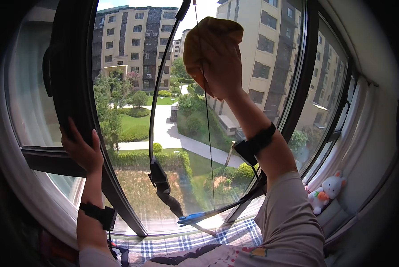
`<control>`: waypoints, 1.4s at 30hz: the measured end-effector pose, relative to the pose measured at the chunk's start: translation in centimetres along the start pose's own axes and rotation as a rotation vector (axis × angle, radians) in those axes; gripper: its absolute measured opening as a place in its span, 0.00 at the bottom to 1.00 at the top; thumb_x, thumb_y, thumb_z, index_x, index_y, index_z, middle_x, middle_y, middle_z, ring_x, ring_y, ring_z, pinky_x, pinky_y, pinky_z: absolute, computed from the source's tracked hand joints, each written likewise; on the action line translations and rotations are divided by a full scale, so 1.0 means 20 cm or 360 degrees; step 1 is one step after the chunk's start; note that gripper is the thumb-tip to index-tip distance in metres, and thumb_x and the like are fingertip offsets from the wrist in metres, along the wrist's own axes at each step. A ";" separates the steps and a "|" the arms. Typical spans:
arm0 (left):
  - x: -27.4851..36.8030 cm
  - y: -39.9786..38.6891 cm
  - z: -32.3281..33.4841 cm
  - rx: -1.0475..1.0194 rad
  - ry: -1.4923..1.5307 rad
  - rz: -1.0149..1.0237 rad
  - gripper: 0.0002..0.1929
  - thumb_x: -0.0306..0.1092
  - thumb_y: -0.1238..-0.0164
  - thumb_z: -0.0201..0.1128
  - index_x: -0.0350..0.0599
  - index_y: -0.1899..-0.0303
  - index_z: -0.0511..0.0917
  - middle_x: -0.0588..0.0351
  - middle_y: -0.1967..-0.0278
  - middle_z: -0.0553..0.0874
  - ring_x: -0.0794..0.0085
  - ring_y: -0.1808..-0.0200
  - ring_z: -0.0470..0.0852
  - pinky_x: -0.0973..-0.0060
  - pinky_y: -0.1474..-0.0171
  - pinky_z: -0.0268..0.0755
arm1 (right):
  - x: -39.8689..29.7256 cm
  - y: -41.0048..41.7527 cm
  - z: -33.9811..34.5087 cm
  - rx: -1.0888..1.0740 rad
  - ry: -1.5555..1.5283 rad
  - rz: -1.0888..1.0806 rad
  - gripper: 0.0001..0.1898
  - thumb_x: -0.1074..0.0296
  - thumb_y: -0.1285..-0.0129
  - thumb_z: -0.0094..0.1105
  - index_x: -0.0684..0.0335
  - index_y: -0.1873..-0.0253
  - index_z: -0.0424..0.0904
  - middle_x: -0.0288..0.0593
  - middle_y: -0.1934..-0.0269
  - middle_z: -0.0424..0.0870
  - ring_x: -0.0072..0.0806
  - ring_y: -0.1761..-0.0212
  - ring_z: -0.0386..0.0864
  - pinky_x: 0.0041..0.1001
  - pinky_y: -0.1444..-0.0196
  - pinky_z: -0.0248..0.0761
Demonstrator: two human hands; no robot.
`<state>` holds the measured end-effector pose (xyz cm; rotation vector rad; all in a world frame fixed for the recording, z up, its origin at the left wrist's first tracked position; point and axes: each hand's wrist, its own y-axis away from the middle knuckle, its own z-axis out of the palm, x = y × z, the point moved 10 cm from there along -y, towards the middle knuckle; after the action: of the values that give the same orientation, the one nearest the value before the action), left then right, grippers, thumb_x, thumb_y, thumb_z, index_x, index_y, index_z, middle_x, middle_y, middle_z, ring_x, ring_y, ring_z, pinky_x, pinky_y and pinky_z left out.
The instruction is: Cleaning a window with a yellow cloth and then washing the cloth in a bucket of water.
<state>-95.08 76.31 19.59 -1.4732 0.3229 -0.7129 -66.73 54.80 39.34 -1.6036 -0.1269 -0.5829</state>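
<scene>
My right hand [221,63] is raised high, pressing a yellow-brown cloth [197,43] flat against the window pane [172,133]. On the left, my left hand [82,150] rests against the dark window frame [76,83], thumb apart from the fingers, holding nothing. Between me and the glass is what looks like a black recurve bow [152,133]. Its thin string [209,140] crosses in front of my right hand in the view. Near the bow's lower end shows a blue finned piece [191,219], perhaps arrow vanes.
A blue and white plaid cover [172,245] lies on the sill. At right, a white plush rabbit [329,190] sits by a pale curtain [356,123]. Both my forearms wear strapped black devices [247,152] with cables. Buildings [132,40] and greenery stand outside.
</scene>
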 end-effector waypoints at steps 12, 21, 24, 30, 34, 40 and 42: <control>0.01 0.00 -0.01 -0.0069 0.0076 -0.0028 0.39 0.53 0.29 0.58 0.48 0.22 0.57 0.28 0.30 0.62 0.35 0.31 0.64 0.44 0.28 0.54 | 0.35 1.36 -0.26 -0.0805 0.0400 -0.0236 0.26 0.51 0.39 0.60 0.45 0.35 0.79 0.34 0.33 0.77 0.41 0.28 0.71 0.47 0.29 0.64; 0.02 -0.01 0.00 -0.0070 0.0049 -0.0037 0.38 0.52 0.29 0.59 0.47 0.23 0.58 0.28 0.31 0.65 0.35 0.32 0.66 0.45 0.29 0.56 | 1.05 0.10 -0.51 0.0605 0.0513 0.0795 0.16 0.70 0.38 0.52 0.57 0.46 0.79 0.46 0.49 0.83 0.47 0.46 0.82 0.43 0.41 0.72; 0.01 -0.01 -0.02 -0.0064 0.0043 -0.0032 0.38 0.52 0.29 0.59 0.48 0.22 0.58 0.29 0.30 0.65 0.35 0.31 0.65 0.45 0.29 0.55 | 0.91 -0.28 -0.40 0.0668 0.0390 0.0820 0.14 0.65 0.37 0.55 0.55 0.48 0.79 0.45 0.49 0.83 0.45 0.49 0.84 0.44 0.44 0.74; 0.02 0.00 0.00 -0.0045 0.0002 -0.0016 0.38 0.51 0.29 0.59 0.49 0.22 0.57 0.32 0.28 0.64 0.37 0.30 0.65 0.45 0.28 0.55 | 0.26 -0.49 -0.01 0.0454 0.0242 0.0020 0.26 0.64 0.39 0.56 0.50 0.34 0.74 0.45 0.34 0.75 0.49 0.34 0.71 0.46 0.29 0.62; -0.02 0.02 0.01 -0.0096 -0.0001 -0.0068 0.38 0.53 0.27 0.57 0.52 0.21 0.57 0.33 0.26 0.60 0.38 0.27 0.61 0.44 0.27 0.53 | 0.07 -0.31 0.01 0.0284 0.0091 -0.0131 0.30 0.65 0.36 0.58 0.59 0.28 0.66 0.48 0.31 0.70 0.49 0.30 0.68 0.48 0.27 0.60; 0.01 0.02 0.00 -0.0046 0.0007 -0.0032 0.36 0.51 0.26 0.56 0.53 0.21 0.58 0.35 0.29 0.64 0.41 0.29 0.65 0.47 0.28 0.57 | 0.51 -0.42 -0.21 0.0303 0.0189 -0.0335 0.26 0.61 0.39 0.58 0.49 0.34 0.74 0.47 0.34 0.73 0.46 0.32 0.70 0.44 0.30 0.63; -0.02 0.03 -0.02 -0.0035 -0.0067 -0.0024 0.35 0.52 0.26 0.55 0.53 0.22 0.58 0.35 0.29 0.65 0.41 0.29 0.65 0.48 0.28 0.58 | 0.74 -0.45 -0.30 0.0229 0.0083 0.0059 0.26 0.66 0.33 0.54 0.61 0.30 0.70 0.52 0.32 0.72 0.48 0.27 0.66 0.44 0.26 0.56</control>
<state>-95.49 76.29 18.93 -1.5107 0.2885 -0.6916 -59.34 46.49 53.90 -1.4476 -0.0973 -0.5737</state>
